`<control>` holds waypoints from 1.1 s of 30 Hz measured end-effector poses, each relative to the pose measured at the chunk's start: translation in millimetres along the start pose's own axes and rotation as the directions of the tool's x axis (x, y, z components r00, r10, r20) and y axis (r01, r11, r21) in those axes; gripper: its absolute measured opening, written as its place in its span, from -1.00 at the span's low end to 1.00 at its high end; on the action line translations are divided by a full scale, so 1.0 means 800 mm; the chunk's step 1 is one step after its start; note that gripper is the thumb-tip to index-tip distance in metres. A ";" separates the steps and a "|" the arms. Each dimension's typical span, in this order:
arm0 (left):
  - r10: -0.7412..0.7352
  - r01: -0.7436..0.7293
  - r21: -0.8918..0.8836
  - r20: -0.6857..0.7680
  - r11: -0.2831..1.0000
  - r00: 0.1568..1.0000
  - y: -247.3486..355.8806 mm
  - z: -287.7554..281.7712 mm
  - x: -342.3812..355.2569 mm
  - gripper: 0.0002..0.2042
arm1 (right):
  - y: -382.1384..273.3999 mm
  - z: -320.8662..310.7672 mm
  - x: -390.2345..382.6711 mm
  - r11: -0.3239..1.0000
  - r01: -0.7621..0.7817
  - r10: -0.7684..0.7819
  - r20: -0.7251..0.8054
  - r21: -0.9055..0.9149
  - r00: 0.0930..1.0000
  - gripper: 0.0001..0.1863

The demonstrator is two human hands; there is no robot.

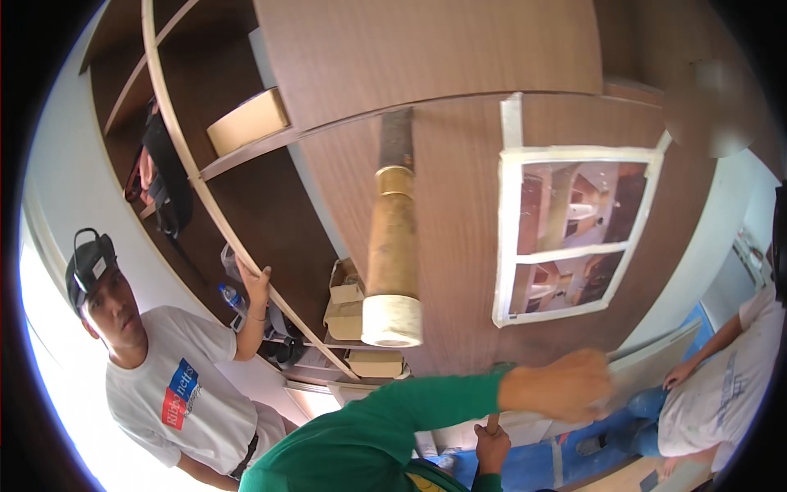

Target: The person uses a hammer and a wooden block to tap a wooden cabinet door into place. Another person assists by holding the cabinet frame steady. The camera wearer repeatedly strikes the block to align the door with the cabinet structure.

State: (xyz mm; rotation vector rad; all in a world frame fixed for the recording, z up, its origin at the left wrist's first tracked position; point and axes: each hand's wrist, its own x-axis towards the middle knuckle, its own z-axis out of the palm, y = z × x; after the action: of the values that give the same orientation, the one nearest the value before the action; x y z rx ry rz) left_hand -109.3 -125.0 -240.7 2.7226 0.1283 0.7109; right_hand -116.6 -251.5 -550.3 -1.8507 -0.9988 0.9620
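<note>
A chisel (pixel 393 238) with a worn wooden handle, a metal collar and a whitish butt end hangs handle down. Its dark blade meets the seam under the upper wood panel (pixel 434 49), and neither hand touches it. My left arm, in a green sleeve, reaches across to the right. At its end my left hand (pixel 566 385) is closed and blurred; whatever it may hold is hidden. Lower down, my right hand (pixel 492 448) grips the handle of a wooden-handled tool (pixel 493 423). My left forearm covers much of that tool.
Open shelves (pixel 246 156) with cardboard boxes (pixel 250 121) stand left. A person (pixel 180 369) there holds the shelf's edge strip. Taped photo sheets (pixel 574 234) are on the panel at right. Another person (pixel 721 385) is at far right, near blue floor covering (pixel 533 467).
</note>
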 end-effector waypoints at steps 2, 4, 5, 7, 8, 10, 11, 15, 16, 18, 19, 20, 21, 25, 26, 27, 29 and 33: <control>-0.068 0.070 -0.059 0.023 0.996 0.997 0.010 -0.027 -0.061 -0.65 | 0.010 0.009 0.010 0.997 0.062 -0.059 -0.053 0.041 0.997 -0.66; -0.217 0.239 -0.152 0.145 0.959 0.965 0.024 -0.066 -0.115 -0.59 | 0.015 0.014 0.018 0.989 0.139 -0.129 -0.157 0.057 0.979 -0.68; -0.314 0.370 -0.167 0.285 0.914 0.906 0.030 -0.094 -0.140 -0.55 | 0.016 0.015 0.021 0.995 0.083 -0.078 -0.106 0.046 0.991 -0.68; -0.362 0.379 -0.158 0.125 0.912 0.924 0.052 -0.156 -0.184 -0.59 | 0.015 0.011 0.025 0.999 -0.003 0.004 -0.033 0.032 0.999 -0.68; -0.513 0.520 -0.105 0.093 0.847 0.854 0.068 -0.189 -0.205 -0.60 | 0.014 0.010 0.026 1.000 -0.027 0.027 -0.014 0.007 1.000 -0.68; -0.513 0.514 -0.046 -0.173 0.857 0.841 0.093 -0.256 -0.237 -0.66 | 0.011 0.007 0.026 1.000 -0.007 0.007 -0.015 0.017 1.000 -0.68; -0.447 0.528 0.221 -0.328 0.820 0.832 0.110 -0.293 -0.253 -0.73 | 0.010 0.006 0.026 1.000 -0.012 0.012 -0.017 -0.017 1.000 -0.68; -0.038 0.770 0.493 -0.832 0.404 0.553 0.113 -0.389 -0.264 -0.76 | 0.014 0.010 0.026 1.000 -0.017 0.017 -0.010 -0.005 1.000 -0.68; 0.038 0.750 0.588 -0.794 0.302 0.607 0.109 -0.418 -0.264 -0.64 | 0.016 0.012 0.026 0.999 -0.028 0.028 -0.004 0.028 1.000 -0.68; 0.166 0.664 0.743 -0.667 0.081 0.726 0.089 -0.463 -0.262 -0.52 | 0.021 0.016 0.025 1.000 -0.024 0.024 -0.002 -0.002 1.000 -0.69; 0.167 0.638 0.765 -0.642 0.084 0.748 0.077 -0.482 -0.262 -0.53 | 0.024 0.017 0.024 1.000 -0.021 0.021 -0.004 0.011 1.000 -0.69; 0.179 0.616 0.782 -0.622 0.094 0.763 0.064 -0.497 -0.261 -0.53 | 0.025 0.018 0.024 1.000 -0.027 0.027 0.001 -0.005 1.000 -0.68; 0.191 0.603 0.791 -0.610 0.101 0.769 0.052 -0.508 -0.262 -0.54 | 0.027 0.019 0.023 0.999 -0.034 0.034 0.004 -0.002 0.999 -0.68; 0.197 0.588 0.747 -0.655 0.311 0.729 0.021 -0.523 -0.268 -0.60 | 0.027 0.020 0.016 0.999 0.009 -0.009 0.001 -0.048 1.000 -0.66; 0.226 0.576 0.760 -0.643 0.300 0.731 0.018 -0.522 -0.270 -0.62 | 0.027 0.019 0.013 0.998 0.023 -0.022 0.016 -0.064 1.000 -0.66; 0.257 0.564 0.769 -0.635 0.300 0.729 0.016 -0.522 -0.271 -0.64 | 0.027 0.019 0.009 0.997 0.033 -0.031 0.022 -0.072 0.999 -0.65; 0.241 0.577 0.726 -0.677 0.373 0.696 0.014 -0.521 -0.273 -0.63 | 0.028 0.018 0.000 0.996 0.017 -0.013 0.041 -0.090 0.999 -0.63; 0.204 0.606 0.730 -0.676 0.317 0.708 0.009 -0.517 -0.275 -0.63 | 0.032 0.018 -0.014 0.980 -0.007 0.028 0.101 -0.199 0.994 -0.52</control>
State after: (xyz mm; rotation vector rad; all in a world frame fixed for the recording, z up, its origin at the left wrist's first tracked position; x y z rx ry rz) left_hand -503.5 -50.1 1.4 3.0111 1.5808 2.0611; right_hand -126.7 -266.9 -575.7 -1.9921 -1.1795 1.0083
